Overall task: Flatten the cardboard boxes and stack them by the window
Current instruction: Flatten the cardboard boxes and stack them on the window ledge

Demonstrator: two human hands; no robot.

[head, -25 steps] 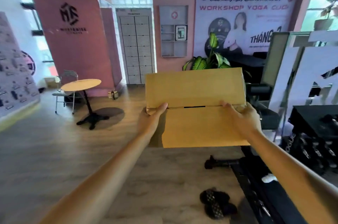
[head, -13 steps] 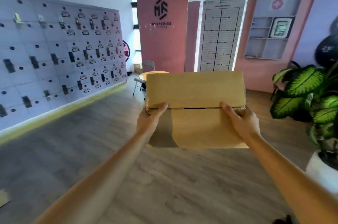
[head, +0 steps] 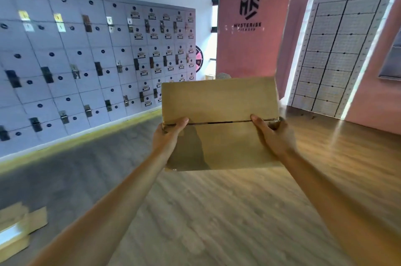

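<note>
Holding the cardboard box (head: 220, 125) out in front, left hand (head: 167, 137) and right hand (head: 274, 135) clamped on its two ends, thumbs on top at the slot. Turned to the left since a second ago: plant and poster gone, locker wall (head: 86, 66) now left of the box. Grip unchanged. Flattened cardboard (head: 19, 224) far below-left of the box. Probably carrying toward the stack.
</note>
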